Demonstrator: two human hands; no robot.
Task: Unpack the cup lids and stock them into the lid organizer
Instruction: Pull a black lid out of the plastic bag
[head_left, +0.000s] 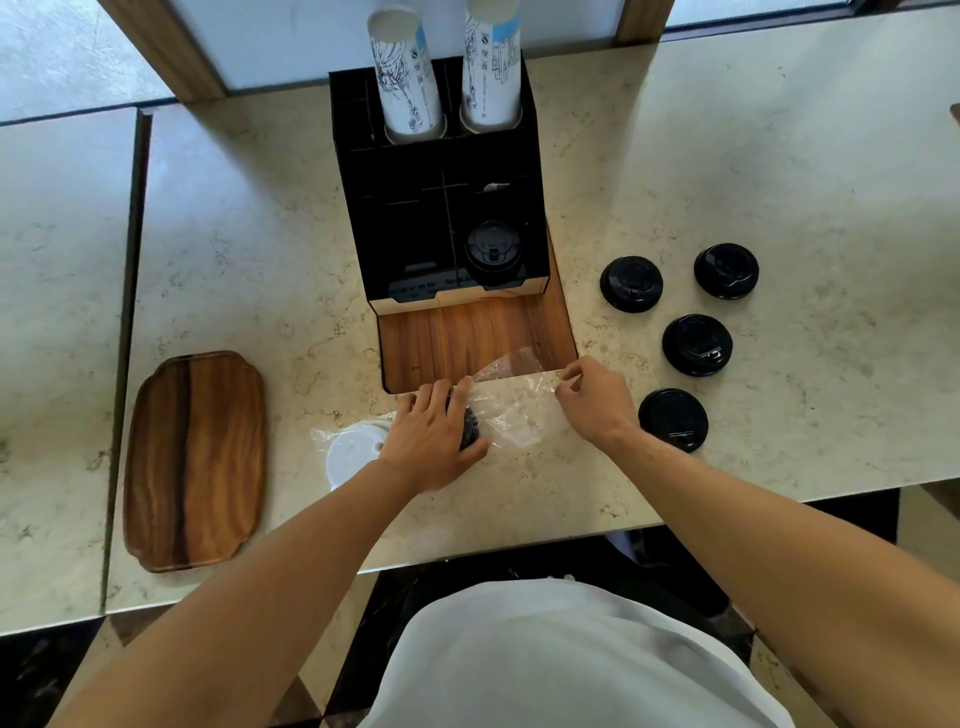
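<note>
Left hand (434, 441) curls over black lids (467, 428) inside clear plastic sleeve (511, 410), pressing them to counter (260, 249). Right hand (592, 397) pinches sleeve's open end; sleeve's long axis runs left-right. Four loose black lids (697, 344) right of hands. One lid (493, 252) in lid organizer (447, 208). White lids (353, 452) at left.

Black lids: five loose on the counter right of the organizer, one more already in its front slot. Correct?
Not quite. The head view shows four loose black lids on the counter right of the organizer, not five. One more lid does sit in its front slot.
</note>
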